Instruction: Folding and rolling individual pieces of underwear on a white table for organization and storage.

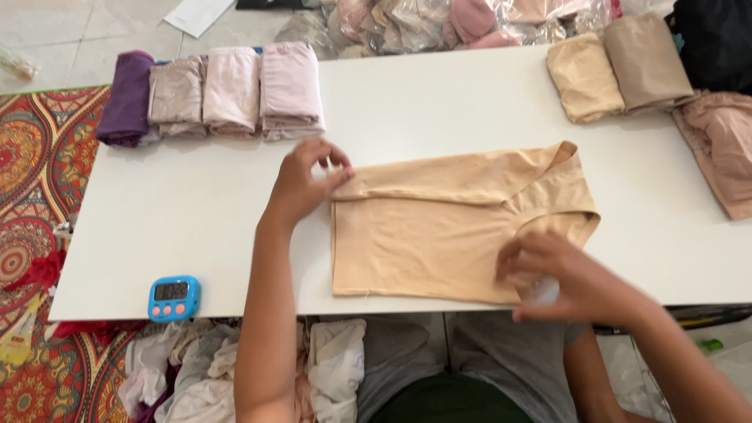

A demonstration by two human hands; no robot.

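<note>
Seen from my head camera: a beige undergarment (439, 227) lies flat on the white tabletop (196, 211), partly folded, its upper edge already turned down into a long crease. My left hand (307, 182) pinches the garment's upper left corner between thumb and fingertips, fingers curled shut on the cloth, apparently to keep that fold from springing back. My right hand (560, 278) presses down near the garment's lower right edge, by the leg opening; its fingers are bent and closed around a small pale, translucent object (542, 291) that I cannot identify, so it pins the fabric more than it grips it.

Along the far left edge of the tabletop sits a row of 4 folded garments (211, 94), 1 purple and 3 in pale pinks, set side by side and touching, seemingly sorted by colour. At the far right lie 2 folded tan pieces (619, 66), also side by side, with a loose pink piece (721, 145) spilling toward the right edge. A blue digital timer (174, 298) rests at the near left edge, well apart from the work, facing me. Bagged garments (439, 23) pile up beyond the tabletop, loose cloth (204, 368) heaps below its near edge, and a patterned rug (39, 164) covers the floor at left.
</note>
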